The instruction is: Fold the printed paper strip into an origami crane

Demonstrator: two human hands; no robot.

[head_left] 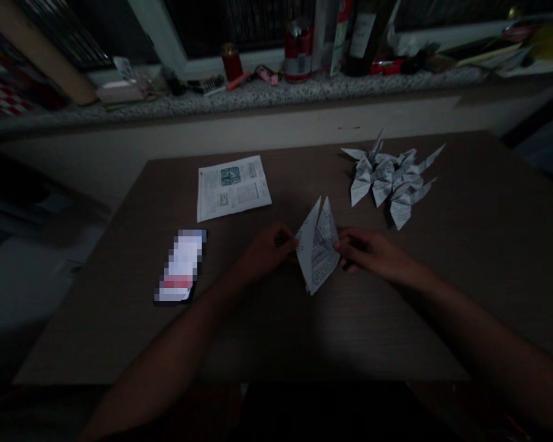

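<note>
Between my two hands is a piece of folded printed paper (322, 252), diamond-shaped, with two narrow points at its far end split by a slit. My left hand (276, 245) pinches its left corner between thumb and fingers. On the opposite corner my right hand (364, 248) has its thumb on top and its fingers curled beneath. Beyond my right hand, several folded paper cranes (391, 178) of the same printed paper stand close together on the table.
Sheets of printed paper (235, 187) lie flat at the back left of the brown table (267, 344). A lit phone (180, 267) rests nearer on the left. Behind, a granite windowsill (166, 110) carries a red can (298, 52), a dark bottle (364, 40) and small clutter.
</note>
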